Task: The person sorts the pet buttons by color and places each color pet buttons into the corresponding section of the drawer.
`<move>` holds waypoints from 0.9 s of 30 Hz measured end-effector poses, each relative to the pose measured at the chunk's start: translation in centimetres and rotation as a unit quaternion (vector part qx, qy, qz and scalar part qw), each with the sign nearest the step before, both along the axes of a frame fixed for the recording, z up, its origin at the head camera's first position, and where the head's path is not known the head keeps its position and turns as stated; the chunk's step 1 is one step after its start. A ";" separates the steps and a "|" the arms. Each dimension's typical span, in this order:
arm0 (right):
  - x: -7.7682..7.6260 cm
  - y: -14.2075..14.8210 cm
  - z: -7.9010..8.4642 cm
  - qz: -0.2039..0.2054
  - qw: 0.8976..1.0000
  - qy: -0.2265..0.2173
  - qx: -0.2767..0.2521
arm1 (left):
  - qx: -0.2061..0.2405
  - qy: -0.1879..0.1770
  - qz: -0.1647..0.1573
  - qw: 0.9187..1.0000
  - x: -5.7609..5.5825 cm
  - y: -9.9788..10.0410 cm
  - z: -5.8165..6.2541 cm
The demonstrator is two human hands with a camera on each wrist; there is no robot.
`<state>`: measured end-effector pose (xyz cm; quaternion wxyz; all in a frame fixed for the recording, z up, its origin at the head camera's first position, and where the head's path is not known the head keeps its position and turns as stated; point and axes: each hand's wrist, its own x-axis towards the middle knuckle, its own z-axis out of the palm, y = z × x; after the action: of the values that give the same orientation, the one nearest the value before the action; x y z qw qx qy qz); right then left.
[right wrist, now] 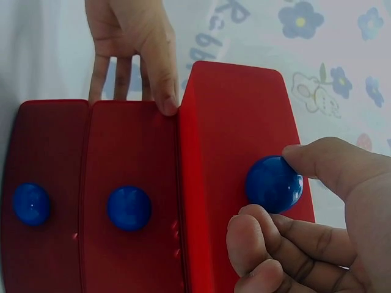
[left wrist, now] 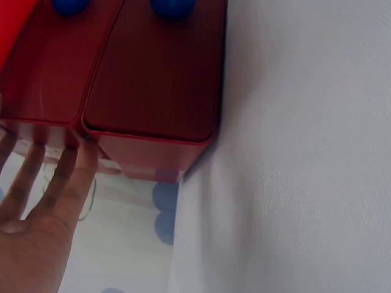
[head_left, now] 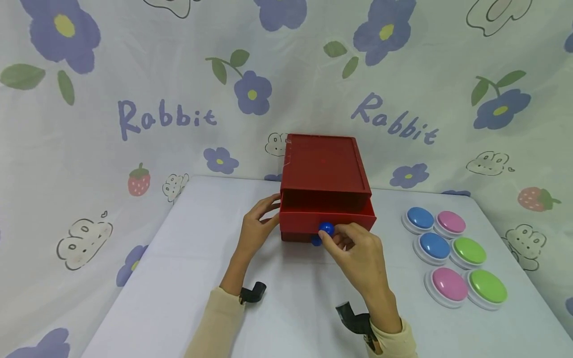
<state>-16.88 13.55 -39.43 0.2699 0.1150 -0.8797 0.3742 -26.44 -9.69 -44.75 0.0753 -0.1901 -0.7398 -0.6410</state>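
Observation:
A red drawer cabinet [head_left: 324, 161] stands at the back middle of the table, its top drawer [head_left: 300, 222] pulled part way out. Thumb and fingers of my right hand [head_left: 360, 253] pinch the round blue knob [right wrist: 274, 183] on that drawer's front. Two lower drawers are closed in the right wrist view; each has its own blue knob, the middle one [right wrist: 129, 208] and the bottom one [right wrist: 31, 204]. My left hand [head_left: 256, 226] rests with extended fingers against the cabinet's left side, as the left wrist view [left wrist: 46, 238] also shows. The drawer's floor is hidden in the head view.
On the right of the white table [head_left: 179, 268] stand several round push buttons in white bases: blue [head_left: 434, 245], pink [head_left: 449, 284] and green [head_left: 488, 286]. A flower-patterned curtain [head_left: 291, 74] hangs close behind the cabinet. Both wrists carry black camera mounts [head_left: 253, 292].

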 end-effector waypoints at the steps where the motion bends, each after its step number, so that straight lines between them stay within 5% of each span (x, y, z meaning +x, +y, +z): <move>1: 0.0 0.0 0.0 0.000 1.000 0.000 0.000 | 0.000 0.001 -0.001 1.000 0.0 0.0 0.0; 8: 0.2 0.0 -0.1 -0.001 1.000 0.003 0.001 | 0.000 0.004 -0.001 1.000 0.0 0.0 0.0; 15: 0.3 0.0 -0.1 0.002 1.000 0.004 -0.001 | 0.006 0.009 0.010 1.000 -2.0 -0.3 -3.2; 27: 0.5 0.0 -0.1 -0.004 1.000 0.003 0.005 | 0.003 0.009 0.010 1.000 -1.9 -0.2 -3.1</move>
<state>-16.38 13.53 -39.50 0.2739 0.1139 -0.8812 0.3680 -28.30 -9.84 -47.82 0.0893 -0.1884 -0.7393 -0.6402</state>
